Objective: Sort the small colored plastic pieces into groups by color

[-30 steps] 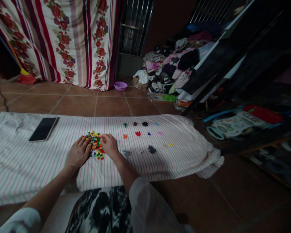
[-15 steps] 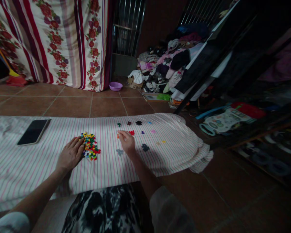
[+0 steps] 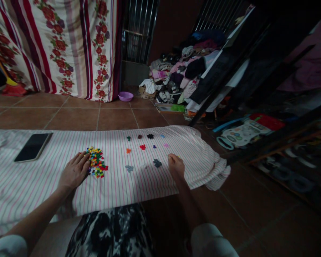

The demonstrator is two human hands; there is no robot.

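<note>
My left hand (image 3: 74, 170) lies flat on the striped cloth, its fingertips touching the edge of a mixed pile of small coloured blocks (image 3: 96, 162). At the right side of the cloth my right hand (image 3: 176, 165) is closed in a pinch, low over the surface; whatever its fingertips hold is hidden. A bit of yellow shows just behind its knuckles. Small single-colour groups lie between the hands: orange blocks (image 3: 128, 151), red blocks (image 3: 142, 147), light grey blocks (image 3: 129, 168), white blocks (image 3: 144, 166) and dark grey blocks (image 3: 157, 163). Farther back are green blocks (image 3: 128, 138), black blocks (image 3: 150, 136) and pink blocks (image 3: 166, 145).
A phone (image 3: 33, 147) rests on the striped cloth (image 3: 115, 189) at the left. Beyond the table stand a purple basin (image 3: 125, 96), a heap of clothes (image 3: 182, 71) and a floral curtain (image 3: 77, 46). A toy panel (image 3: 246, 132) sits on the right.
My right hand has moved right from the orange blocks to the far-right groups, uncovering the orange and white blocks. My left hand stays at the pile. The view has shifted slightly.
</note>
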